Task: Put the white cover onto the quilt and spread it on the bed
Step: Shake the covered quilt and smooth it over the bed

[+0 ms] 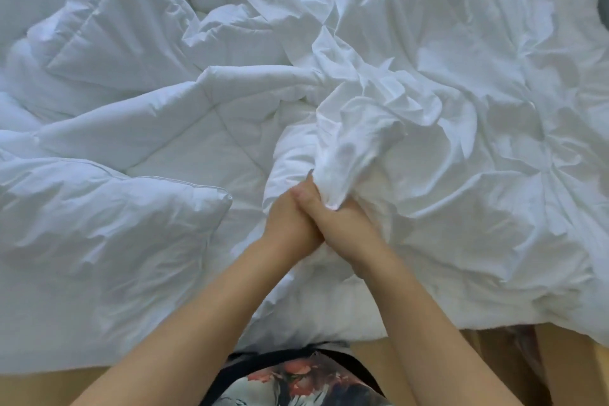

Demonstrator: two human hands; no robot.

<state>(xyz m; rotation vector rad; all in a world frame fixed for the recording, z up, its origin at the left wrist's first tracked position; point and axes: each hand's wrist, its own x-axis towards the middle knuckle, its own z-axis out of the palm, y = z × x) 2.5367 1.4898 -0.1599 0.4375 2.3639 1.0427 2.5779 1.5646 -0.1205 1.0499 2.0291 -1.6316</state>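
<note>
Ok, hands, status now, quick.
Left hand: grips the bunched cover.
Right hand: grips the same bunch of cover.

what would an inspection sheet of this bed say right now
surface: bed, hidden under the bedding
job's things: quilt bare and rumpled at left; white cover crumpled at right
clutter: nothing seen
grippers: left hand and right hand pressed together, gripping a bunch of the cover
cables: nothing seen
surroundings: tan strip along the near edge, floor or frame unclear; floral garment
</note>
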